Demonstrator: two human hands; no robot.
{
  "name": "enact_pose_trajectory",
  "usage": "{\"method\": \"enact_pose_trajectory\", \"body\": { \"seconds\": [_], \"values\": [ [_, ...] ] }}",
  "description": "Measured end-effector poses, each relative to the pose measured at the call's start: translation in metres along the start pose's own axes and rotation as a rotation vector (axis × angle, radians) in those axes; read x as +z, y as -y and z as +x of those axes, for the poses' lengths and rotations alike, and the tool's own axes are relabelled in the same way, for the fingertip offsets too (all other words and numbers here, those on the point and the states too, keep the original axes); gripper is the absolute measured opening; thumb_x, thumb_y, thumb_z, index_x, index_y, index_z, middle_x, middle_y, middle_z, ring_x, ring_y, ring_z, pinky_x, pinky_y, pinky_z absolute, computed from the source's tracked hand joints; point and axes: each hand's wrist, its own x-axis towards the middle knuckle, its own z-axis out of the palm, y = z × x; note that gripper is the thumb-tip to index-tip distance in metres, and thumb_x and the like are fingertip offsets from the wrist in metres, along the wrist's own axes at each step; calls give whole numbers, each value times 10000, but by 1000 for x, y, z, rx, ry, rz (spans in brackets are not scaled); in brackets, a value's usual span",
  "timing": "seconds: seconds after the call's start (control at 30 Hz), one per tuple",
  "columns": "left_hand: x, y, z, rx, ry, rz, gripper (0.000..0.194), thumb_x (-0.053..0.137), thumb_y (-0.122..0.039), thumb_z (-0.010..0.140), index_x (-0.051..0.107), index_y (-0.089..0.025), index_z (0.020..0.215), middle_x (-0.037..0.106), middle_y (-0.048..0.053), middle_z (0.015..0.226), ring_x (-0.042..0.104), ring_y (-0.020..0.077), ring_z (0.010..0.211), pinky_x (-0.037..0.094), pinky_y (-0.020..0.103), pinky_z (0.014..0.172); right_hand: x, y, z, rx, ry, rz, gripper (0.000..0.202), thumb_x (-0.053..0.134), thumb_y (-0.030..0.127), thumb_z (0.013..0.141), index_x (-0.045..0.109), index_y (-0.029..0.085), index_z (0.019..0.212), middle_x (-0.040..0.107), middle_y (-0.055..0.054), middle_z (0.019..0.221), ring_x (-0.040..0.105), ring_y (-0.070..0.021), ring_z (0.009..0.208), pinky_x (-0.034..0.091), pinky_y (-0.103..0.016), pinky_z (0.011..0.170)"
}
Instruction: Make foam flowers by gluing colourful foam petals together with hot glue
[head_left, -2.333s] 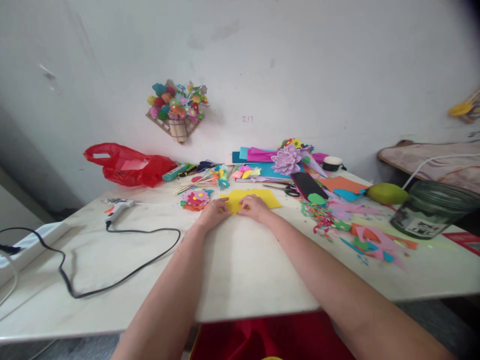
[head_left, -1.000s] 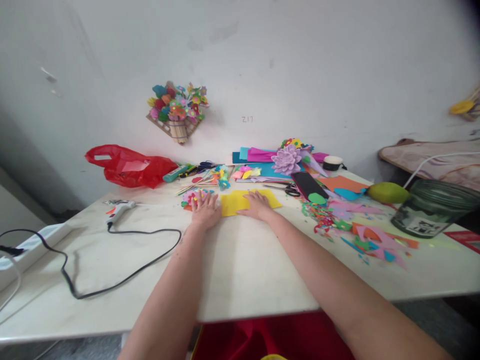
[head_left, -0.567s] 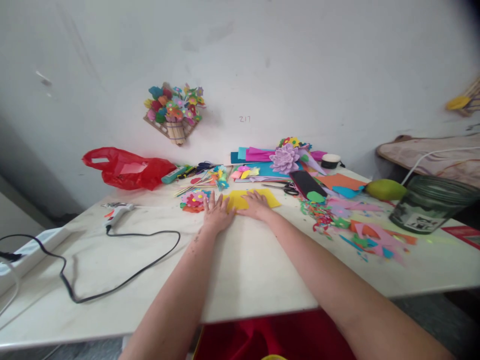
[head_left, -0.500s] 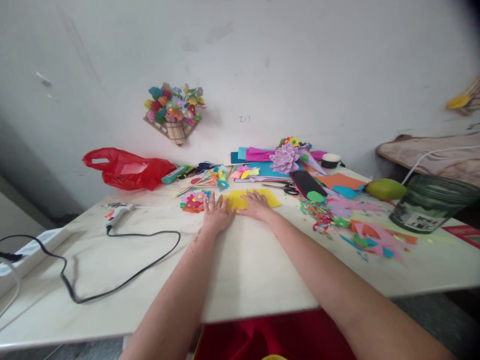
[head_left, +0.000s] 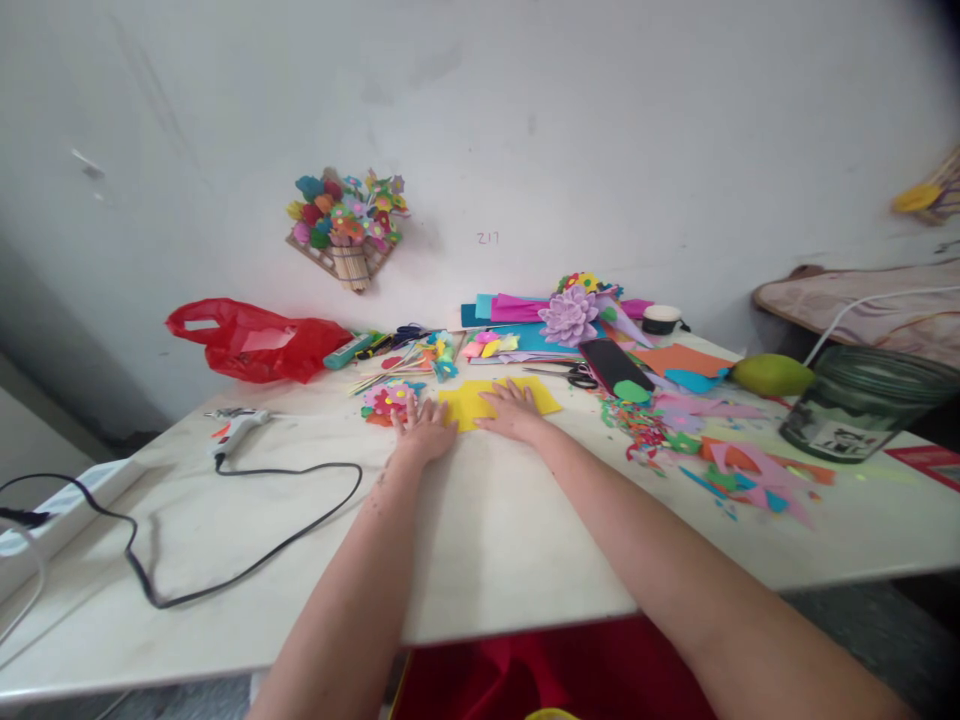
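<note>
A yellow sheet (head_left: 469,404) lies flat on the white table, its long side running left to right. My right hand (head_left: 513,411) rests palm down on its middle, fingers spread. At the sheet's left edge, my left hand (head_left: 425,430) lies with fingers stretched out; its fingertips come near a cluster of cut flower shapes (head_left: 390,400). Neither hand grips anything. Behind the sheet are a pair of black-handled scissors (head_left: 580,376) and a dark phone (head_left: 613,366) with a green piece on its corner.
To the left are a glue gun (head_left: 241,430) with a looping black cord, a white power strip (head_left: 90,490) and a red plastic bag (head_left: 262,340). Coloured scraps (head_left: 645,425) cover the right side, near a green-tinted jar (head_left: 847,415). A purple flower (head_left: 571,317) sits at the back.
My left hand has slid a little to the left, uncovering more of the yellow sheet's left end. My right hand stays in place on the sheet.
</note>
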Motion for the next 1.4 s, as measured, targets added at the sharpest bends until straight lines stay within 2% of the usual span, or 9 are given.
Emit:
{"method": "enact_pose_trajectory", "body": {
  "seconds": [0.33, 0.5, 0.6, 0.8, 0.97, 1.23, 1.4],
  "values": [
    [-6, 9, -6, -61, -11, 9, 560, 223, -420, 831, 245, -266, 1369, 105, 3, 1467, -136, 307, 1304, -61, 601, 998, -1, -1, -3, -3, -10, -4, 631, 329, 584, 792, 292, 289, 1348, 157, -23, 1461, 1, -243, 1340, -6, -480, 1046],
    [-8, 13, -8, -109, -232, 8, 563, 215, -423, 833, 279, -239, 1361, 171, 25, 1459, -97, 310, 1318, -53, 561, 1024, 2, -2, -1, -1, -13, -10, 653, 346, 603, 774, 289, 297, 1348, 147, -13, 1464, -7, -241, 1339, -13, -474, 1049],
    [-6, 7, -8, -72, -276, -10, 606, 176, -504, 827, 290, -233, 1357, 205, 36, 1450, -60, 299, 1328, -54, 545, 1034, 4, -2, 0, -9, -30, -9, 655, 341, 611, 772, 299, 296, 1344, 156, -15, 1462, -7, -248, 1339, -10, -480, 1047],
    [1, -11, -9, 78, -237, 30, 677, 209, -598, 781, 305, -243, 1350, 250, 34, 1435, -78, 281, 1331, -91, 532, 1033, 6, -1, 1, -17, -49, -22, 630, 310, 619, 782, 304, 322, 1338, 154, 4, 1462, -10, -246, 1339, -17, -484, 1044],
    [2, -12, -7, 54, -152, 11, 670, 192, -601, 778, 292, -271, 1353, 230, 22, 1442, -97, 287, 1325, -96, 544, 1024, 2, -12, 0, -11, -36, -27, 643, 330, 609, 777, 293, 309, 1345, 163, -7, 1460, 6, -244, 1340, -21, -489, 1045],
    [0, -12, -5, 8, -113, -16, 653, 223, -596, 772, 285, -299, 1350, 187, 13, 1455, -134, 290, 1314, -93, 579, 1004, -10, -46, -6, 14, 3, -13, 650, 417, 577, 751, 325, 299, 1331, 175, -30, 1456, 29, -259, 1337, 43, -499, 1038],
    [0, -12, -5, 11, -119, -22, 633, 232, -582, 779, 283, -310, 1349, 195, 14, 1453, -119, 296, 1319, -93, 590, 997, -9, -52, -3, 55, 5, -11, 710, 440, 601, 722, 291, 292, 1344, 161, -29, 1459, 16, -263, 1336, 33, -502, 1039]
  ]
}}
